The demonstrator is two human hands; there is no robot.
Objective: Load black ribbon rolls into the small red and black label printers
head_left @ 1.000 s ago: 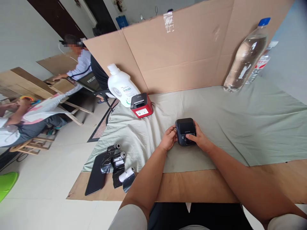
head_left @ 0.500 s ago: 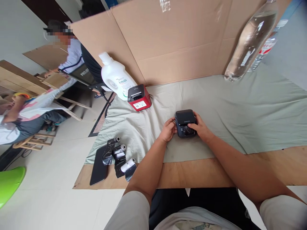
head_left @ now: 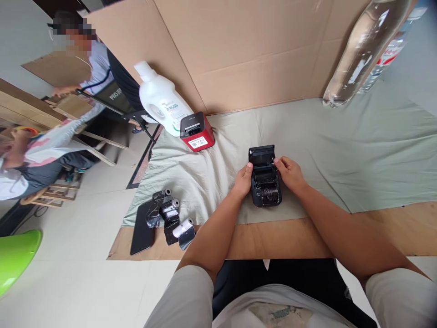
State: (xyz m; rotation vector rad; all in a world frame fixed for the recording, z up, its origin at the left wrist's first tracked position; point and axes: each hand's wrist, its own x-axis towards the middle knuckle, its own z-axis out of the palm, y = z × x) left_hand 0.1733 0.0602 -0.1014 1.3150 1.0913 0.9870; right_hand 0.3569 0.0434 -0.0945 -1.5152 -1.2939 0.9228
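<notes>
A small black label printer [head_left: 265, 182] sits on the pale green cloth [head_left: 341, 150] that covers the wooden surface [head_left: 290, 241], right in front of the person. Its lid stands flipped up at the far end, and the roll bay lies open with a dark roller showing near the front edge. The left hand [head_left: 244, 180] presses against the printer's left side, fingers curled, thumb up by the hinge. The right hand [head_left: 288, 173] grips the right side near the lid, its fingertips pinching the lid's lower corner.

Farther left on the cloth stands a red and black printer [head_left: 196, 132], and touching it from behind leans a white detergent bottle [head_left: 162, 105]. At the surface's left edge lie several paper rolls in black wrapping [head_left: 170, 218] beside a flat black slab [head_left: 141, 230]. A cardboard sheet [head_left: 256, 50] stands as a wall along the far side, with a clear water bottle [head_left: 362, 50] at its right end. Off to the left, two other people [head_left: 88, 73] sit at wooden benches.
</notes>
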